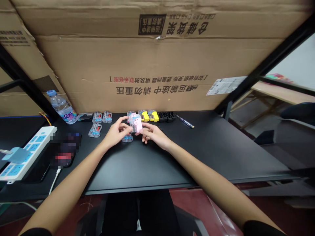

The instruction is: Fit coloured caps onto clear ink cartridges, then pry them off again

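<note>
Between both hands, above the black table, is a small clear-and-pink plastic device (136,123) whose kind I cannot make out. The fingers of my left hand (116,132) grip its left side, and those of my right hand (157,135) close on its lower right corner. Just beneath it lies a clear plastic piece with blue parts (127,137). Behind the hands, a row along the cardboard holds yellow-and-clear pieces (149,116) and several black pieces (166,117). To the left sit more clear pieces with orange and blue inside (95,130).
A screwdriver (185,121) lies at the back right. On the left are a water bottle (61,106), a white power strip (29,154) and a blurred phone (66,150) with a white cable (54,182). A cardboard sheet (157,59) stands along the table's (147,167) far edge.
</note>
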### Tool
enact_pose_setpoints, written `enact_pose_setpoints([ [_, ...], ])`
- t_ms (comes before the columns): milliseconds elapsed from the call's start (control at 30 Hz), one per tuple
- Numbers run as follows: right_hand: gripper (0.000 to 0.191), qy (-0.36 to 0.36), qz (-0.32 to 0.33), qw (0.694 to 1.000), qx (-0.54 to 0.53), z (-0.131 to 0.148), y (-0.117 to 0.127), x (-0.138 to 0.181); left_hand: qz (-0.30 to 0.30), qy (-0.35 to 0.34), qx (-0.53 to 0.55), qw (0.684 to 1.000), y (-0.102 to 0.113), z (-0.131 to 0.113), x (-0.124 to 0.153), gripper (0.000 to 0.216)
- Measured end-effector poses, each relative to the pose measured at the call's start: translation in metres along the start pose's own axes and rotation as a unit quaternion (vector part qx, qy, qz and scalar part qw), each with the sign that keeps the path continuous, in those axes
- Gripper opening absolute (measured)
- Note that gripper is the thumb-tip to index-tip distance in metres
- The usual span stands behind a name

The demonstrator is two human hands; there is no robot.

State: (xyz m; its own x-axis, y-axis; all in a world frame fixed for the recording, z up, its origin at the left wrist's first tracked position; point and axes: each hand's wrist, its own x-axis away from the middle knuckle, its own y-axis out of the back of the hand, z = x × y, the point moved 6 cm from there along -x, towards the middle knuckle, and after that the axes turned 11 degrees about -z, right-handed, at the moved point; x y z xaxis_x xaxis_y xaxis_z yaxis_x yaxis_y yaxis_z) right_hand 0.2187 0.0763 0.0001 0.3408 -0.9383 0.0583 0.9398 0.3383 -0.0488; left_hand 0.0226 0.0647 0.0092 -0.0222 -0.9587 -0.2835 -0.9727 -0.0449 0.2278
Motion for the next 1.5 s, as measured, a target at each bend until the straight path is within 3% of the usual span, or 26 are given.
enact_pose_setpoints([
  [167,0.046,0.045,0.000,0.998,0.034,-0.001,0.001,-0.002,-0.001,-0.025,-0.004,1.000,-0.001,-0.008,0.001,0.069],
  [333,0.040,0.083,-0.110,0.990,0.025,0.005,0.022,-0.008,-0.043,-0.046,-0.010,0.998,0.010,-0.011,-0.004,0.057],
  [400,0.039,0.087,-0.122,0.988,0.030,0.006,0.024,-0.008,-0.038,-0.048,-0.017,0.998,0.011,-0.010,-0.005,0.052],
  [600,0.047,0.117,-0.091,0.986,0.082,0.005,0.015,-0.008,-0.023,-0.053,-0.023,0.998,0.007,-0.014,-0.002,0.049],
  [833,0.038,0.235,-0.074,0.945,0.216,0.010,0.005,0.000,-0.063,-0.041,-0.054,0.996,0.005,-0.016,0.001,0.043],
  [1000,0.029,0.244,-0.088,0.932,0.253,0.011,0.003,0.004,-0.021,-0.007,-0.046,0.999,-0.007,-0.011,0.007,0.053],
  [1167,0.023,0.238,-0.080,0.922,0.295,0.010,0.003,0.005,-0.025,0.007,-0.016,1.000,-0.012,-0.005,0.007,0.046],
  [1500,0.022,0.257,-0.057,0.926,0.271,0.013,0.002,0.005,-0.026,0.087,0.082,0.992,-0.009,0.006,-0.001,0.046],
])
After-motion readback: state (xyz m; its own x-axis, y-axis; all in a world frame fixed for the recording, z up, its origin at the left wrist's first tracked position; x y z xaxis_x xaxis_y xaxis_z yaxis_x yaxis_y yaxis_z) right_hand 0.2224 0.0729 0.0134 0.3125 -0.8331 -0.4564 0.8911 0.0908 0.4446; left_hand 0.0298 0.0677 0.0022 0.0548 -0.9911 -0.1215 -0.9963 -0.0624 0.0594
